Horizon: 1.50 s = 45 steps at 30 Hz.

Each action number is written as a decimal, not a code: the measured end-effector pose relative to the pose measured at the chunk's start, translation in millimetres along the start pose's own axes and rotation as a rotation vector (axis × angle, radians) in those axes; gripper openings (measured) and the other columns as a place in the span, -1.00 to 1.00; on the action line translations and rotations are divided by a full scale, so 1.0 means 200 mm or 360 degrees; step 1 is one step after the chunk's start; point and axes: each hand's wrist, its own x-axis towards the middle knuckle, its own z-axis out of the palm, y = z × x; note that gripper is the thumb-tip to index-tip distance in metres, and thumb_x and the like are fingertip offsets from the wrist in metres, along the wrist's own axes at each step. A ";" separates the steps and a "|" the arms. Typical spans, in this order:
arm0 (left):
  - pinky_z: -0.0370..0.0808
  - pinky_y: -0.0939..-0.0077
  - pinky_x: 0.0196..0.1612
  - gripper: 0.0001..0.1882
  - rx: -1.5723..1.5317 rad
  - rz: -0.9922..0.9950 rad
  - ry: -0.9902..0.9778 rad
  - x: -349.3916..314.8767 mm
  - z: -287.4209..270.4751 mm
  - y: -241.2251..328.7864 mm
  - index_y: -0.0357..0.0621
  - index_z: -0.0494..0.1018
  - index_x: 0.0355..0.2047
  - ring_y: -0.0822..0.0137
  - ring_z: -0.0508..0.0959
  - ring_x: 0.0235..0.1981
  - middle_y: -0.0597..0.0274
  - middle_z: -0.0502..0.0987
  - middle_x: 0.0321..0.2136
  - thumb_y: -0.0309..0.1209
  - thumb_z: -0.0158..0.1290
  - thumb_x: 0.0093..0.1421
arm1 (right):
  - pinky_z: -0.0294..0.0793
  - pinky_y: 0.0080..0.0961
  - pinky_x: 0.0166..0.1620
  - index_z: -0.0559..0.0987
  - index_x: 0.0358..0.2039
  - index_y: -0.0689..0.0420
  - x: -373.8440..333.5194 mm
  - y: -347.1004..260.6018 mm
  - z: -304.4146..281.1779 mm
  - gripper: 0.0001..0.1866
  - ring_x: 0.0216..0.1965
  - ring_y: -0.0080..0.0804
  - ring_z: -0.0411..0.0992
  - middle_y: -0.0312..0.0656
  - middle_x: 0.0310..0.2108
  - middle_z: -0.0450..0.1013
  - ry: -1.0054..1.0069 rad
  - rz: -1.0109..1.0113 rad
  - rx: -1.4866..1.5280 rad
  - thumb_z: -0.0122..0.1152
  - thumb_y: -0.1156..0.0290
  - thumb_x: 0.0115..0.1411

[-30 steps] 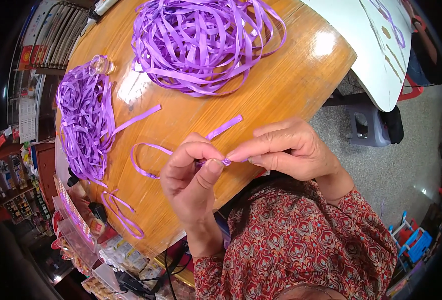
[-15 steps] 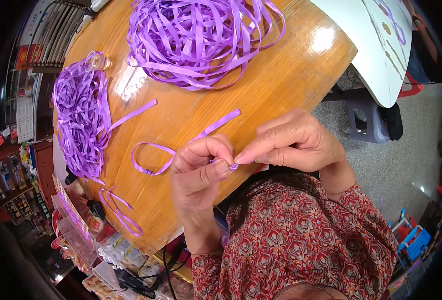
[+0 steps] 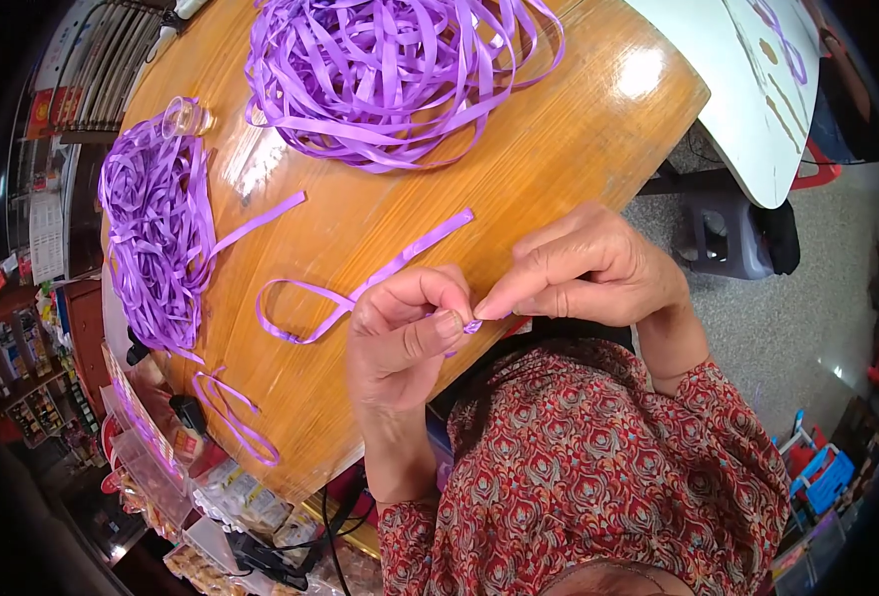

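My left hand (image 3: 407, 333) pinches a small bunched bit of purple ribbon (image 3: 472, 326) between thumb and fingers, above the near edge of the table. At that same bit, the thumb and forefinger of my right hand (image 3: 579, 273) are closed together; a scrap of purple shows beneath them. Just beyond my left hand a crossed loop of purple ribbon (image 3: 400, 260) lies on the wood. Whether it joins the held piece is hidden by the hand. Further left lies another short loop of ribbon (image 3: 251, 437).
A big heap of purple ribbon (image 3: 380, 84) covers the far part of the wooden table (image 3: 559, 149). A second heap (image 3: 156, 238) lies at the left, beside a small clear cup (image 3: 183, 117). A white table (image 3: 728, 89) and a grey stool (image 3: 723, 238) stand to the right.
The view has shifted slightly. My hands stay close together at the bunched ribbon, with a little more of the ribbon showing between the fingertips. The heaps lie as before.
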 end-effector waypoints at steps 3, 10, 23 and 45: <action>0.22 0.68 -0.45 -0.87 0.0043 -0.0031 -0.0004 0.00 0.00 0.00 -0.38 0.45 -0.42 0.50 0.33 -0.51 0.19 0.41 -0.48 -0.53 0.12 0.06 | 0.27 -0.59 -0.54 0.62 -0.25 0.24 0.00 0.00 -0.01 -0.82 -0.61 -0.48 0.39 -0.21 -0.61 0.44 -0.0036 -0.0004 0.0035 0.18 0.59 0.10; 0.21 0.69 -0.43 -0.86 0.0148 -0.0075 -0.0003 0.01 0.00 0.00 -0.37 0.45 -0.43 0.52 0.33 -0.51 0.24 0.41 -0.49 -0.50 0.11 0.08 | 0.29 -0.59 -0.53 0.62 -0.26 0.27 0.00 0.02 -0.04 -0.83 -0.60 -0.49 0.41 -0.19 -0.59 0.45 -0.0101 0.0051 0.0179 0.17 0.58 0.11; 0.23 0.70 -0.42 -0.83 0.0067 0.0094 0.0209 0.02 0.05 -0.04 -0.33 0.46 -0.37 0.53 0.33 -0.51 0.26 0.43 -0.47 -0.47 0.15 0.09 | 0.38 -0.64 -0.53 0.61 -0.30 0.31 0.00 0.03 -0.03 -0.84 -0.59 -0.53 0.45 -0.15 -0.52 0.52 -0.0051 0.0210 0.0244 0.17 0.64 0.07; 0.22 0.68 -0.33 -0.89 0.0345 0.0591 0.0531 0.01 0.13 -0.12 -0.31 0.45 -0.33 0.52 0.32 -0.42 0.33 0.38 -0.46 -0.58 0.11 0.10 | 0.37 -0.71 -0.54 0.60 -0.32 0.27 0.00 -0.02 0.10 -0.87 -0.61 -0.62 0.43 -0.26 -0.57 0.50 0.0476 0.0246 0.0162 0.17 0.60 0.09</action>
